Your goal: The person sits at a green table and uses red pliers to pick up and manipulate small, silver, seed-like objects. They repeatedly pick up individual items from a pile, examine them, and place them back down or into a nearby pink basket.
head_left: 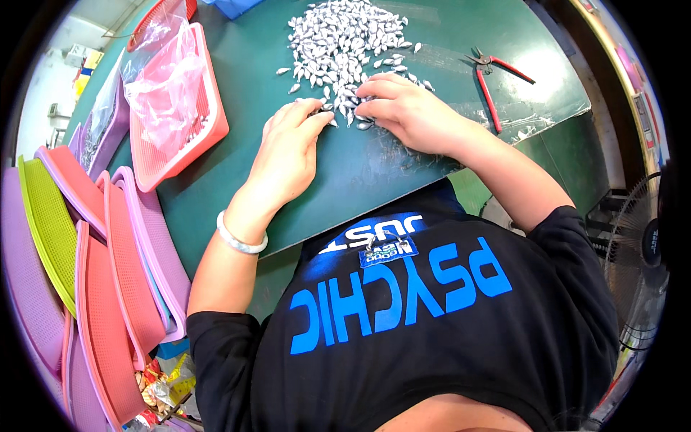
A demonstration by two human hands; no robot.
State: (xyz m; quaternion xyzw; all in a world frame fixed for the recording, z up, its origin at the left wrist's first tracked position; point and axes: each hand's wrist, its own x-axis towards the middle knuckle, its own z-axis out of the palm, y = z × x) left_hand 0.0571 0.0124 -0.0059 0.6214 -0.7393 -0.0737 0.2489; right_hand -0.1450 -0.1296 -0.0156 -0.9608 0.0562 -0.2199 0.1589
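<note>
On the green surface (252, 65), many small silver drop-shaped pieces (345, 36) lie in a heap, which becomes narrower toward the near edge. At this narrow end are both hands. The left hand (288, 147) has its fingers bent and close together over a few pieces; the right hand (412, 115) has its fingers slightly spread, touching other pieces. Whether either pinches one, I cannot tell. Red-handled pliers (485, 63) lie open near the right corner, and a pink basket (219, 115) stands at the left edge.
</note>
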